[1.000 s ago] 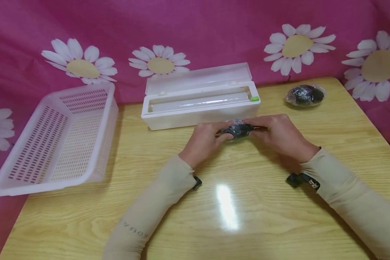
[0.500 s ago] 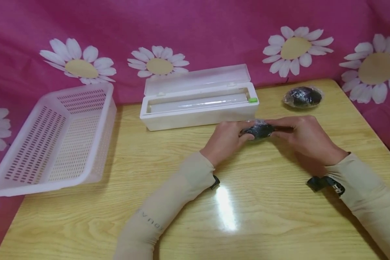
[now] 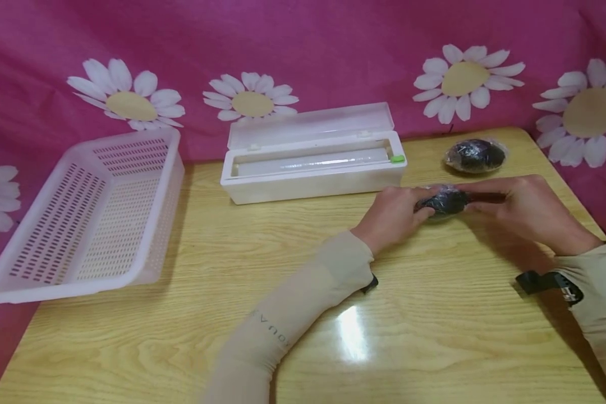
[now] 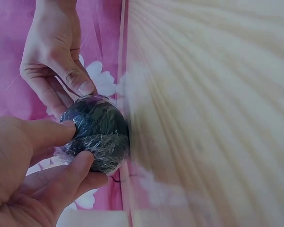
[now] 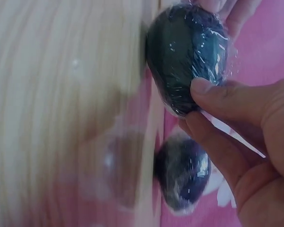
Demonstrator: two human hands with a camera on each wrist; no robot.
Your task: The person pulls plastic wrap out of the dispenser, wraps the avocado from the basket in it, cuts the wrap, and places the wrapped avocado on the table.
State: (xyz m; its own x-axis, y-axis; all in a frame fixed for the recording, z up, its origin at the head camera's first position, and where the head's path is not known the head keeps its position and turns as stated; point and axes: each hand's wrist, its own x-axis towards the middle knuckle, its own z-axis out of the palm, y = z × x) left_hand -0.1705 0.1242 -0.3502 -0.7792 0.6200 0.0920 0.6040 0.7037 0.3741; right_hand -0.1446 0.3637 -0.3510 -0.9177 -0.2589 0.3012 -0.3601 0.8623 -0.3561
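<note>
A dark avocado (image 3: 446,203) wrapped in clear cling film is held between both hands, low over the table right of the white box. My left hand (image 3: 391,216) pinches its left end with fingers and thumb. At the other end, my right hand (image 3: 530,207) grips it between thumb and fingers. The right wrist view shows the wrapped avocado (image 5: 184,52) tapering toward the right thumb, with film bunched along its side. A second film-wrapped avocado (image 3: 476,156) lies behind on the table's far right, untouched.
A long white cling film box (image 3: 313,185) stands at the back with its lid up, a film roll (image 3: 313,161) inside and a green slider (image 3: 397,159) at its right end. On the left sits a white slotted plastic basket (image 3: 148,247). Behind hangs a pink flowered cloth (image 3: 333,50).
Both hands have carried the wrapped avocado to the right along the table, from in front of the box to beyond its right end. Box, basket and second avocado stay in place.
</note>
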